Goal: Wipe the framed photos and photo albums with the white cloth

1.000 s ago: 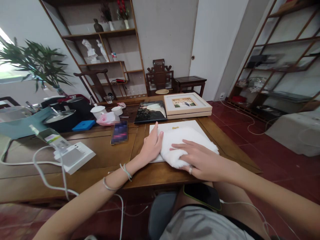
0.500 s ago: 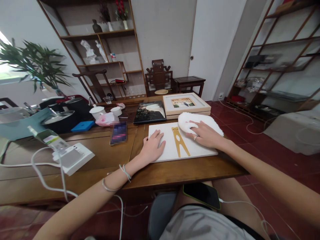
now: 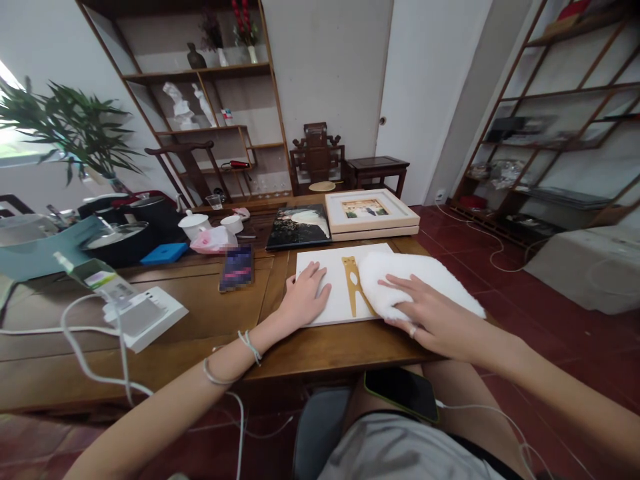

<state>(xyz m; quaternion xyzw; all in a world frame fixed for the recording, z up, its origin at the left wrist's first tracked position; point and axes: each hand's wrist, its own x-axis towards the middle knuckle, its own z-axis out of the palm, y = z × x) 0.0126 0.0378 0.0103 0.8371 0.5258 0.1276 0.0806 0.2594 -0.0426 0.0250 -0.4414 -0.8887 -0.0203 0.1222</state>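
Observation:
A white board [image 3: 333, 263] lies flat on the wooden table in front of me. My left hand [image 3: 306, 295] rests on its left part, fingers stretched out, with the thumb apart. A flat golden-yellow shape with a cat-like head and two long legs [image 3: 352, 290] lies on the board between my hands. My right hand [image 3: 425, 310] presses on a white fluffy cloth [image 3: 440, 277] with its fingers spread over the pile, gripping it against the board. The cloth covers the board's right part and the shape's right leg, and hangs past the table's right edge.
Behind the board lie a framed picture [image 3: 370, 220] and a dark picture panel [image 3: 295, 227]. To the left are a phone-like item [image 3: 237, 268], a white box [image 3: 155, 317] with a cable, cups and pots. A phone [image 3: 403, 395] rests on my lap.
My right hand has moved the fluffy cloth toward me and to the right, over the yellow shape's right leg. The board's back right part is now uncovered. My left hand stays in place.

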